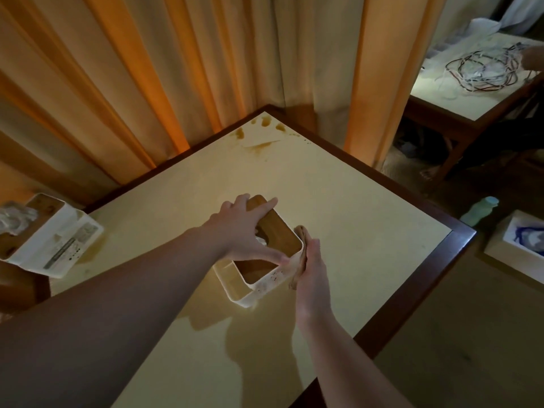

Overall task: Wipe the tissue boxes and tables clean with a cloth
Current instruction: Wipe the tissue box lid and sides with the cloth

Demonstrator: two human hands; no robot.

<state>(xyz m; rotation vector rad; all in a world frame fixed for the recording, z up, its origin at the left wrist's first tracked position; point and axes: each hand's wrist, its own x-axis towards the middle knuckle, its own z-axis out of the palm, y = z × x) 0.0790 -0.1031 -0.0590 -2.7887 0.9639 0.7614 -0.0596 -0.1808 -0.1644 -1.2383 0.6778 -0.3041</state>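
A white tissue box with a wooden lid (266,260) stands in the middle of the cream table (338,207). My left hand (247,228) grips the box from above across its lid. My right hand (312,269) presses a stained cloth (298,260) against the box's right side wall, which shows brown specks. A second white tissue box (50,237) with a wooden lid and crumpled tissue sits at the table's left edge, spotted brown with a stain beneath it. Brown spill marks (259,136) lie at the far corner of the table.
Orange and beige curtains (176,69) hang close behind the table. Another table (477,81) at the upper right carries tangled cables. A pale bottle (479,210) and a white box (527,237) sit on the floor to the right, past the table's dark wooden edge.
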